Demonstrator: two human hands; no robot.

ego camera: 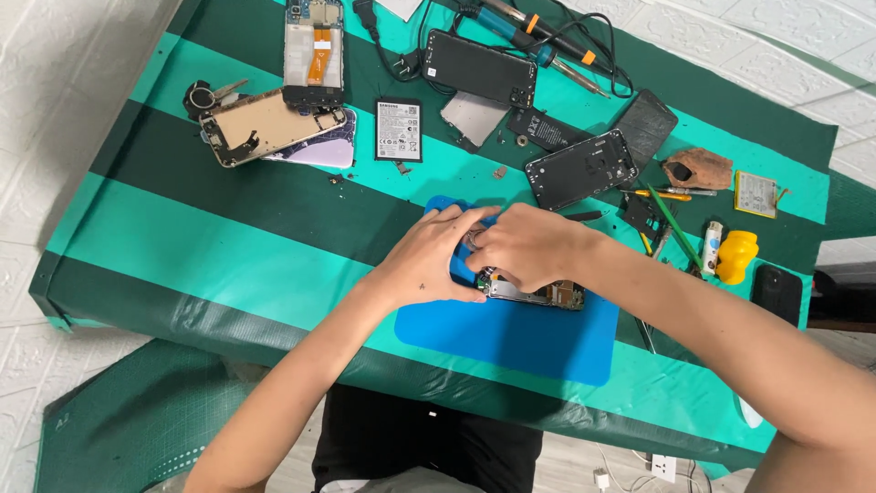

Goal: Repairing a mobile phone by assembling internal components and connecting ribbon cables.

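Note:
Both my hands meet over an opened phone (538, 294) that lies on a blue work mat (520, 338). My left hand (429, 260) grips the phone's left end, fingers curled over it. My right hand (529, 246) presses down on the phone from above, its fingertips pinched at a small part near the left hand's fingers; what they hold is hidden. Only the phone's lower edge with its circuit board shows.
The table wears a green striped cloth (228, 228). On it lie a phone battery (399, 130), several stripped phone frames (265, 123) and back covers (580, 169), a soldering iron (529, 36), screwdrivers (680, 194), a yellow bottle (737, 256) and a black phone (777, 292).

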